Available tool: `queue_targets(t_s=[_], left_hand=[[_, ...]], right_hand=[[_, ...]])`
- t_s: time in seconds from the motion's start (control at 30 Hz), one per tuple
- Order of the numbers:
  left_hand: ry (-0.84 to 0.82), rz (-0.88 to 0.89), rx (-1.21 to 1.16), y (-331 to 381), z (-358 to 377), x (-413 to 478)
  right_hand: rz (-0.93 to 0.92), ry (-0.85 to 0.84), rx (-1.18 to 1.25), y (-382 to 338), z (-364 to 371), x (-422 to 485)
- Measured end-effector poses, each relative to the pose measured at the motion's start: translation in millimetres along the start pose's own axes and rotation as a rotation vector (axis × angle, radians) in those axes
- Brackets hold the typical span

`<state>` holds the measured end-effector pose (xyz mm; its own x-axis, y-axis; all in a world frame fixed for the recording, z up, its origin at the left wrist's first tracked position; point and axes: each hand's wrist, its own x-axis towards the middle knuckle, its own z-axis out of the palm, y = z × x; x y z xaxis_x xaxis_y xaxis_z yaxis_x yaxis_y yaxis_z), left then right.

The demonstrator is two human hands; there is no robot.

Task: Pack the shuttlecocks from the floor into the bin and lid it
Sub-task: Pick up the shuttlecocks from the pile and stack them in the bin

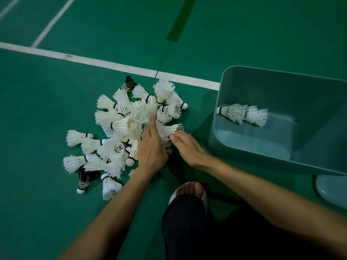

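The right grip (187, 147) has its fingers curled down into the right edge of the pile of shuttlecocks (120, 132), thumb against a feather skirt, so it looks clamped on one or more. The left grip (152, 149) lies palm down just beside it, index finger straight across the heap. Its other fingers are hidden, so I cannot tell whether it holds anything. These are featherweight, with brittle skirts that snag on each other, so I would scoop loosely or lift by the cork ends, never squeeze. The pile sits on the floor (37, 109) at centre left. The bin (262, 152) stands open at right with two shuttlecocks (242, 114) inside.
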<state>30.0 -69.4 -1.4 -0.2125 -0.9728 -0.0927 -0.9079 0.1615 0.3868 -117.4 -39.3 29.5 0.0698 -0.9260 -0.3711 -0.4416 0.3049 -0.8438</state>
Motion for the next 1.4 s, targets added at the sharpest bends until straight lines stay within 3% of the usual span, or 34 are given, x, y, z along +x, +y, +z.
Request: queue_targets(t_s=[0.13, 0.27, 0.37, 0.57, 0.63, 0.77, 0.83, 1.0, 1.07, 1.17, 1.4], left_hand=[[-0.072, 0.025, -0.01, 0.9, 2.2, 6.2], [-0.182, 0.068, 0.087, 5.1, 14.9, -4.5], [-0.206, 0.157, 0.187, 6.0, 29.1, -14.1], [-0.186, -0.009, 0.012, 8.4, 29.0, -5.9], [-0.115, -0.03, -0.203, 11.8, 15.1, -1.0], [-0.023, -0.129, -0.896, 48.5, -40.9, 3.7], [-0.058, -0.185, -1.009, 73.3, -67.4, 7.0], [-0.032, -0.121, -1.104, 118.9, -108.4, 16.4], [-0.061, -0.065, -1.092, 138.4, -121.1, 15.4], [-0.19, 0.077, -1.001, 173.7, -123.9, 22.2], [-0.428, 0.18, -0.79, 251.2, -67.9, 52.9]], right_hand=[[0.009, 0.039, 0.018, 7.2, 0.4, -8.5], [-0.024, 0.116, -0.255, 12.6, -2.0, -13.3], [-0.085, 0.134, -0.306, -9.7, -10.7, -17.6], [-0.154, 0.083, -0.342, -58.0, -21.7, -28.2], [-0.191, 0.116, -0.276, -69.4, -33.2, -30.5], [-0.26, 0.321, -0.032, -90.8, -62.1, -36.0], [-0.295, 0.484, 0.077, -99.8, -77.5, -39.4], [-0.328, 0.847, 0.344, -96.9, -140.4, -58.0], [-0.261, 0.957, 0.395, -83.4, -171.9, -71.8], [-0.033, 1.089, 0.251, -47.5, -216.0, -86.4], [0.53, 1.062, -0.162, 43.4, -264.6, -85.0]])
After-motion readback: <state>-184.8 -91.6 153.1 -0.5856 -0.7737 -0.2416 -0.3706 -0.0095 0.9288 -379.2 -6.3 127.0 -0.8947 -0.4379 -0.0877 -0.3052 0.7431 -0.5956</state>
